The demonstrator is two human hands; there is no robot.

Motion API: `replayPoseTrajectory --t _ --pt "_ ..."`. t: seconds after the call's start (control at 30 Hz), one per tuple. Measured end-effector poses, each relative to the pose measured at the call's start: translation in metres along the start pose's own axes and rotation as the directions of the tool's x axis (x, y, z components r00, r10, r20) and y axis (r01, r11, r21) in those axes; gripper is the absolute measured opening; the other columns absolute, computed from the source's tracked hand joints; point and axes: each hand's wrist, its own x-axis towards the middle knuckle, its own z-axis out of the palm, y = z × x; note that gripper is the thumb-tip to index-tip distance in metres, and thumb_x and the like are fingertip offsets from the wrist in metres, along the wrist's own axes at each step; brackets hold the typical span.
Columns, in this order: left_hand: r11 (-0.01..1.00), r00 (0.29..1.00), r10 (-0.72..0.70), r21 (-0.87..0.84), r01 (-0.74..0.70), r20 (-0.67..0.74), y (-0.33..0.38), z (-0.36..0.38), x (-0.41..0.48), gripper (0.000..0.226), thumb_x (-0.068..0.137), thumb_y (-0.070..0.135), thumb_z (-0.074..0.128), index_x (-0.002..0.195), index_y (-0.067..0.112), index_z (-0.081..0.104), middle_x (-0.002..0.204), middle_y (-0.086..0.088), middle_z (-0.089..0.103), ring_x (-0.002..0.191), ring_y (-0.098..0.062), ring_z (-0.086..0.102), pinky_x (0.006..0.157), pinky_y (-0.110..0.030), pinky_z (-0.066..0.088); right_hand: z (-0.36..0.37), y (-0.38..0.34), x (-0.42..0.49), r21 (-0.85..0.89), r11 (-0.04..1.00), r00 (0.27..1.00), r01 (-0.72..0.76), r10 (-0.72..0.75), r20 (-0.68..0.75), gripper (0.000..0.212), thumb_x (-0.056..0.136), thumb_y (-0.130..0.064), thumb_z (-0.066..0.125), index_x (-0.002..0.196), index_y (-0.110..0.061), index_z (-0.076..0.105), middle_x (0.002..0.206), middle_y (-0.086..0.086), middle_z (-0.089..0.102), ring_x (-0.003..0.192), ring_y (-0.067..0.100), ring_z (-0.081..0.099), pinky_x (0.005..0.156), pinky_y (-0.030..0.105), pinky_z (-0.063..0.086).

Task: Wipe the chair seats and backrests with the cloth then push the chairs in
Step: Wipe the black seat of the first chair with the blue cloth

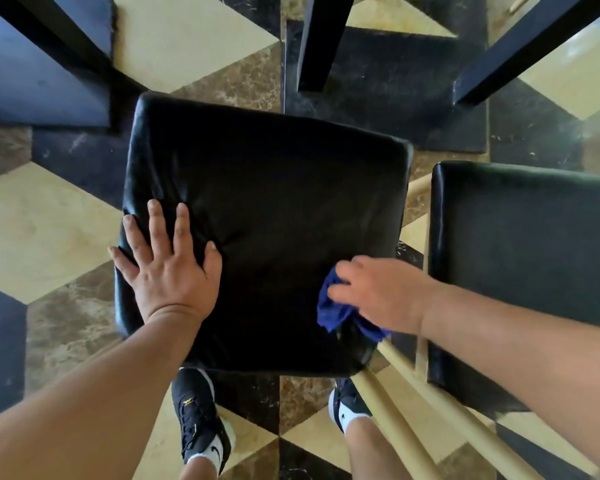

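A black padded chair seat [274, 202] fills the middle of the head view, seen from straight above. My left hand [163, 261] lies flat on its near left part with fingers spread, pressing the cushion. My right hand [378, 292] grips a crumpled blue cloth [333, 306] against the seat's near right corner. A second black chair seat [527, 244] stands to the right, partly hidden by my right forearm. No backrest shows clearly.
Black table legs [323, 39] stand beyond the seats at the top, with another [520, 53] at the upper right. Pale wooden chair rails [430, 403] run diagonally at the lower right. My two shoes [201, 420] stand on the patterned marble floor [49, 220] just below the seat.
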Motion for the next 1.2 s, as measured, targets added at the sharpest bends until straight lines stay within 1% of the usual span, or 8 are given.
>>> replayPoseTrajectory --t 0.17,0.3,0.4,0.6,0.73,0.87,1.07,1.2 --pt "1.000 1.000 0.009 0.012 -0.009 -0.007 0.000 -0.001 0.000 0.076 0.102 0.064 0.028 0.169 0.031 0.011 0.179 -0.003 -0.004 0.162 -0.035 -0.011 0.126 -0.066 -0.007 -0.059 0.020 0.062 0.383 0.785 0.794 -0.486 0.580 -0.181 0.014 0.096 -0.028 0.061 0.088 -0.017 0.058 0.082 0.001 0.056 0.075 0.029 0.059 0.060 0.041 0.043" --pt "1.000 1.000 0.011 0.015 -0.010 -0.009 -0.002 0.001 0.000 0.076 0.102 0.065 0.025 0.169 0.032 0.009 0.179 -0.002 -0.006 0.162 -0.034 -0.015 0.126 -0.067 -0.006 -0.109 0.014 0.088 0.598 0.723 0.715 -0.347 0.616 -0.329 0.016 0.094 -0.035 0.062 0.083 -0.023 0.066 0.067 -0.004 0.062 0.062 0.011 0.058 0.052 0.029 0.041" --pt "1.000 1.000 0.011 0.016 -0.011 -0.014 -0.003 0.002 -0.001 0.076 0.103 0.065 0.026 0.168 0.032 0.009 0.179 -0.002 -0.005 0.162 -0.034 -0.014 0.126 -0.068 -0.003 -0.131 -0.004 0.090 0.391 0.865 0.658 -0.314 0.495 -0.567 0.010 0.093 -0.031 0.060 0.089 -0.024 0.066 0.077 -0.006 0.053 0.062 0.015 0.051 0.050 0.019 0.030" --pt "1.000 1.000 0.010 -0.004 -0.010 -0.019 -0.002 0.001 -0.001 0.076 0.101 0.064 0.030 0.168 0.032 0.014 0.179 -0.002 0.000 0.162 -0.035 -0.011 0.126 -0.068 -0.002 -0.083 -0.042 0.105 0.105 0.974 0.962 -0.203 0.218 -0.165 0.044 0.091 -0.063 0.057 0.112 -0.026 0.068 0.102 -0.002 0.055 0.096 0.024 0.055 0.080 0.041 0.049" --pt "1.000 0.999 0.005 -0.011 -0.005 -0.033 -0.002 0.004 -0.001 0.076 0.100 0.063 0.032 0.168 0.032 0.017 0.179 -0.002 0.002 0.163 -0.035 -0.008 0.126 -0.068 -0.001 -0.071 -0.033 0.136 0.067 0.980 0.908 -0.187 0.198 -0.370 0.046 0.092 -0.044 0.065 0.132 -0.021 0.059 0.112 0.007 0.055 0.096 0.030 0.051 0.081 0.048 0.051" --pt "1.000 0.999 0.015 -0.021 -0.016 -0.038 -0.004 0.007 0.000 0.076 0.100 0.062 0.034 0.168 0.033 0.017 0.179 -0.002 0.002 0.163 -0.035 -0.007 0.126 -0.068 -0.001 -0.057 -0.034 0.172 0.127 0.946 0.869 -0.299 0.325 -0.373 0.022 0.091 -0.022 0.057 0.112 -0.014 0.062 0.107 0.016 0.056 0.090 0.038 0.054 0.072 0.050 0.046" --pt "0.999 1.000 0.028 -0.026 -0.029 -0.008 -0.005 0.004 -0.001 0.071 0.104 0.057 0.030 0.169 0.032 0.013 0.179 -0.003 0.001 0.162 -0.037 -0.007 0.125 -0.070 0.001 -0.015 -0.074 0.125 0.065 0.982 0.973 0.175 -0.163 -0.163 0.020 0.093 -0.014 0.037 0.099 -0.013 0.056 0.100 0.015 0.056 0.088 0.036 0.053 0.076 0.052 0.044" --pt "0.999 1.000 0.026 -0.036 -0.027 -0.014 -0.005 0.005 -0.001 0.069 0.105 0.056 0.029 0.169 0.033 0.015 0.179 -0.003 0.003 0.163 -0.036 -0.009 0.126 -0.068 -0.001 -0.062 0.019 0.172 0.001 0.968 0.903 -0.252 0.235 -0.359 0.021 0.094 -0.014 0.047 0.109 -0.015 0.062 0.112 0.016 0.056 0.103 0.040 0.055 0.081 0.050 0.048"
